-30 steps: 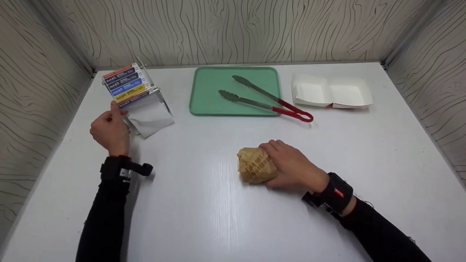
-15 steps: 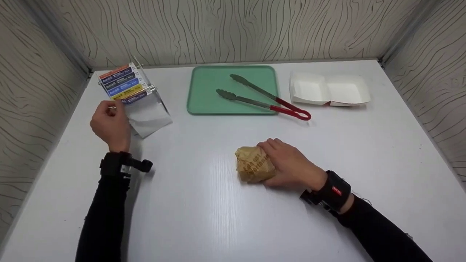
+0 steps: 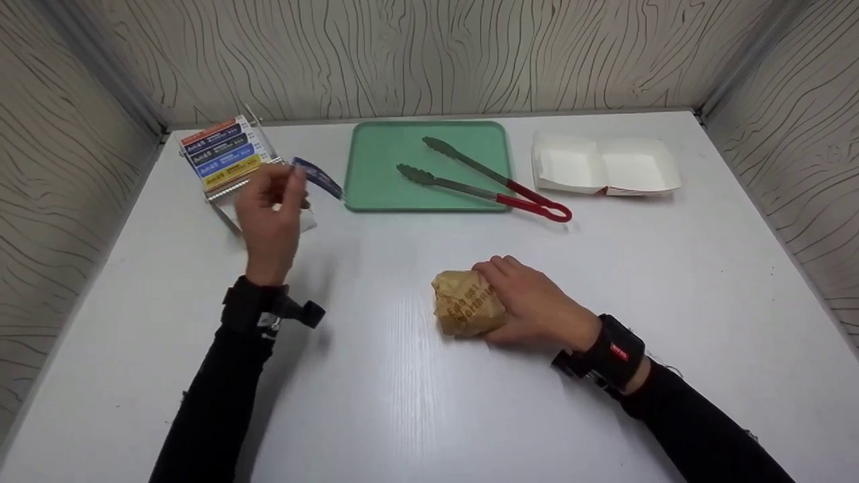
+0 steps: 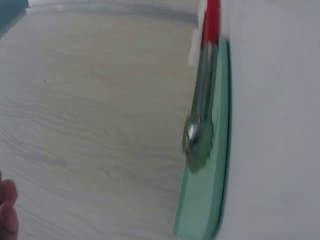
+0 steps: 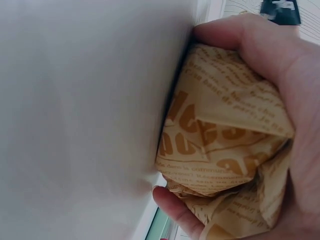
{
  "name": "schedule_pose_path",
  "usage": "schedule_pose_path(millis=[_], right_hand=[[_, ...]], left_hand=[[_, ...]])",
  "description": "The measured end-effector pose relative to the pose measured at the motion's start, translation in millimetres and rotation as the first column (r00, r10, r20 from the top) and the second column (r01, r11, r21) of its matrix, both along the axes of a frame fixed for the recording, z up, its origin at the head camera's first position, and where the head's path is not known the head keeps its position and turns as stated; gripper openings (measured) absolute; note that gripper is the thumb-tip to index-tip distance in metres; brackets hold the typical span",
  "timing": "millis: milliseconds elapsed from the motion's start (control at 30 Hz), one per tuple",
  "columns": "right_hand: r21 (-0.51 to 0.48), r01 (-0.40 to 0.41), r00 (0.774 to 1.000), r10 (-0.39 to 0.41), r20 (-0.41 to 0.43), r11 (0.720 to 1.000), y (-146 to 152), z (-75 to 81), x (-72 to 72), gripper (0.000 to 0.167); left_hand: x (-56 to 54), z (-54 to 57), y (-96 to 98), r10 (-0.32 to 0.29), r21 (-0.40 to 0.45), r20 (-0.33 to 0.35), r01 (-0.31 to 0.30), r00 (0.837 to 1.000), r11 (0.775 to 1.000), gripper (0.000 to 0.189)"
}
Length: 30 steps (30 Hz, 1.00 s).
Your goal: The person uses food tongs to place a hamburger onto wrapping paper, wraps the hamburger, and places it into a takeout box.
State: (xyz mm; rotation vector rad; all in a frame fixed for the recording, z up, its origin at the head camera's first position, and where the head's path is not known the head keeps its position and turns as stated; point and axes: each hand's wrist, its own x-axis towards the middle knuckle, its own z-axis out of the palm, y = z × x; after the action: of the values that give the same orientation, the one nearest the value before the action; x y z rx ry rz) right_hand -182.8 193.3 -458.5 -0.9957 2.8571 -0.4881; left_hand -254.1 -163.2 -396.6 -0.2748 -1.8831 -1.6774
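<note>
In the head view my left hand (image 3: 272, 215) pinches a dark blue printed label strip (image 3: 317, 178) between thumb and fingertips. The strip sticks out to the right, raised above the table. Behind that hand stands a clear label dispenser (image 3: 225, 157) with several coloured labels; the hand hides part of it. My right hand (image 3: 537, 302) grips the right side of a round bundle (image 3: 468, 305) wrapped in brown printed paper, which rests on the table. Up close in the right wrist view, thumb and fingers curl round the paper bundle (image 5: 225, 130). Only fingertips (image 4: 7, 210) show in the left wrist view.
A green tray (image 3: 376, 147) lies at the back middle, with red-handled metal tongs (image 3: 480, 191) on it, handles over its front edge. To its right sits an opened white paper box (image 3: 607, 164). Patterned walls (image 3: 429, 60) enclose the white table (image 3: 402, 389).
My left hand has moved right and away from the dispenser, taking the dark blue label strip off its front. My right hand stays on the paper bundle.
</note>
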Motion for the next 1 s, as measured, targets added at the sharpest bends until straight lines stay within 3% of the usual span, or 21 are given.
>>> schedule_pose_path(millis=[67, 100, 133, 233, 333, 400, 500, 567, 667, 900, 1000], right_hand=[[-0.014, -0.001, 1.0, 0.001, 0.008, 1.0, 1.5, 0.1, -0.3, 0.093], [-0.023, -0.001, 1.0, 0.001, 0.012, 1.0, 2.2, 0.1, -0.3, 0.092], [-0.03, 0.001, 1.0, 0.0, 0.018, 1.0, 2.8, 0.2, -0.5, 0.093], [-0.057, 0.022, 0.999, -0.019, 0.051, 0.998, 3.0, 0.0, -1.0, 0.096], [-0.081, 0.065, 0.992, -0.056, 0.109, 0.995, 1.4, 0.9, -0.6, 0.105], [-0.093, 0.091, 0.988, -0.079, 0.132, 0.991, 0.3, 1.8, 0.5, 0.118], [-0.105, 0.109, 0.987, -0.095, 0.129, 0.988, -0.2, 3.0, 2.7, 0.137], [-0.113, 0.11, 0.99, -0.099, 0.099, 0.987, -0.4, 3.0, 4.0, 0.146], [-0.124, 0.094, 0.995, -0.09, 0.038, 0.988, -0.3, 3.1, 5.8, 0.15], [-0.108, 0.022, 0.993, -0.034, -0.113, 0.994, -3.5, 2.3, 8.3, 0.14], [-0.078, -0.016, 0.982, 0.001, -0.19, 0.997, -5.4, 3.0, 8.6, 0.134]], left_hand=[[7.2, 2.6, 23.7, -0.191, 0.061, 0.055, 0.187, 0.98, 0.98, 0.008], [10.3, 2.5, 36.0, -0.286, 0.091, 0.09, 0.278, 0.954, 0.956, 0.008], [13.5, 1.6, 48.1, -0.373, 0.118, 0.135, 0.359, 0.918, 0.926, 0.008], [18.0, -6.6, 80.8, -0.565, 0.149, 0.275, 0.546, 0.778, 0.824, 0.006], [15.2, -20.1, 102.7, -0.638, 0.136, 0.416, 0.649, 0.648, 0.748, 0.008], [10.3, -30.6, 111.6, -0.637, 0.134, 0.488, 0.67, 0.597, 0.73, 0.009], [2.6, -44.8, 120.2, -0.607, 0.148, 0.567, 0.656, 0.557, 0.74, 0.009], [-1.7, -51.7, 124.2, -0.58, 0.151, 0.601, 0.635, 0.549, 0.757, 0.009], [-7.2, -56.6, 131.1, -0.573, 0.164, 0.626, 0.629, 0.529, 0.76, 0.01], [-14.9, -60.5, 142.8, -0.59, 0.161, 0.665, 0.683, 0.458, 0.712, 0.016], [-15.6, -62.8, 143.5, -0.601, 0.158, 0.668, 0.705, 0.44, 0.692, 0.021]])
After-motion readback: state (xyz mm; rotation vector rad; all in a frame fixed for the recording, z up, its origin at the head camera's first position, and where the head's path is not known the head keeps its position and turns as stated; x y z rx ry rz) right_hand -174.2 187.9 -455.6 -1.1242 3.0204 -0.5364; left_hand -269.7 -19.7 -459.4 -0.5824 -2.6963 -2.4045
